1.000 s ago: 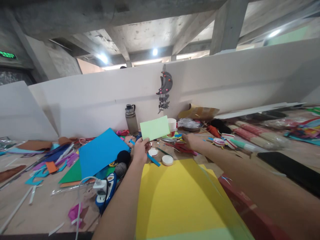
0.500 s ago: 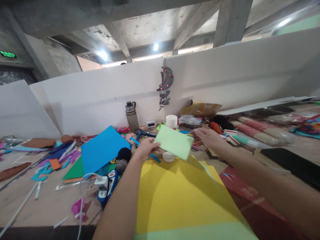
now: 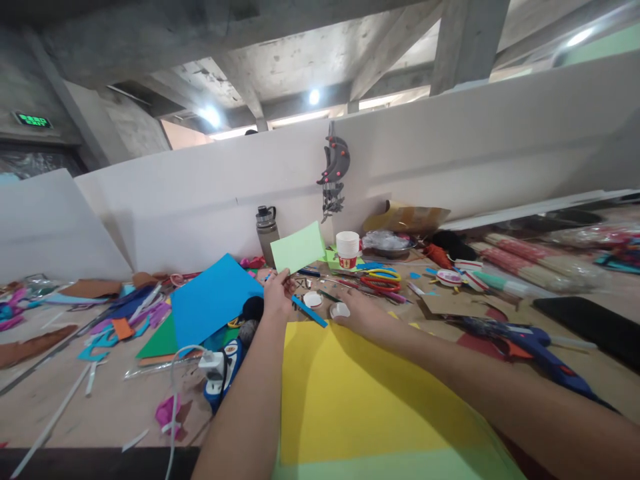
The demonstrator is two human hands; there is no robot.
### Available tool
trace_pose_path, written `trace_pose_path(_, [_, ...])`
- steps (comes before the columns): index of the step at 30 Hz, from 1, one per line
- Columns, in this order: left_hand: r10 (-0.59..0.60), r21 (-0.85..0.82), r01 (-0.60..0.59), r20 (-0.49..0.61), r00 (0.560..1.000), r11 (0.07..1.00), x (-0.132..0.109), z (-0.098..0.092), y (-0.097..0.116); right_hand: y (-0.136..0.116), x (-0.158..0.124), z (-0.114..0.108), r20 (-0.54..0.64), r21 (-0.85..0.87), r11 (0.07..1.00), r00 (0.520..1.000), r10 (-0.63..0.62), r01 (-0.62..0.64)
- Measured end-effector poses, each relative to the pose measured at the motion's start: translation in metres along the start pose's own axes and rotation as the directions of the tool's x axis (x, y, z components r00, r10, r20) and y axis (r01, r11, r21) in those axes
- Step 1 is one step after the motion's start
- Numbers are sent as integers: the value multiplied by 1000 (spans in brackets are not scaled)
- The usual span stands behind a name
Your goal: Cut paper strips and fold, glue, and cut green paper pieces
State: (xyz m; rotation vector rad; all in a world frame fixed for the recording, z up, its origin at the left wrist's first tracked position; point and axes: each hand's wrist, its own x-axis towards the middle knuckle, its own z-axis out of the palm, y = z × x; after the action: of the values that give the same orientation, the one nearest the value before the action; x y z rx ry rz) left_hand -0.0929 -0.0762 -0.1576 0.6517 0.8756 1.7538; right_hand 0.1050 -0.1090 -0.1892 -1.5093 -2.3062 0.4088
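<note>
**Clear lane over the yellow sheet**

The yellow sheet (image 3: 350,400) lay bare and gave the widest lane. Past its far edge, 2 white caps (image 3: 313,300), a blue strip (image 3: 310,312) and scissors (image 3: 373,277) crowded the bench. The green card (image 3: 299,248) in the left hand (image 3: 279,293) partly screened the bottle (image 3: 267,230). What looked like a glue gun (image 3: 530,340) hemmed the right.

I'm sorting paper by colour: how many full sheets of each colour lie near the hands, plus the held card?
Light green card: 1
Blue sheet: 1
Yellow sheet: 1
Dark green sheet: 1
Light green sheet: 1
Total: 5
</note>
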Motion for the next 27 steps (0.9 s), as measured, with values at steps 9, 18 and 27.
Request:
trace_pose_path(9, [-53,39,52,33,998,998,0,1,-5,13,47,11,-85,-103,995,996,10,-18])
trace_pose_path(18, [-54,73,51,41,998,996,-4,6,-4,14,40,6,-105,-137,985,990,91,-105])
trace_pose_path(27, [-206,339,128,205,957,932,-11,6,-8,19,-34,-39,-60,-190,981,997,-50,37])
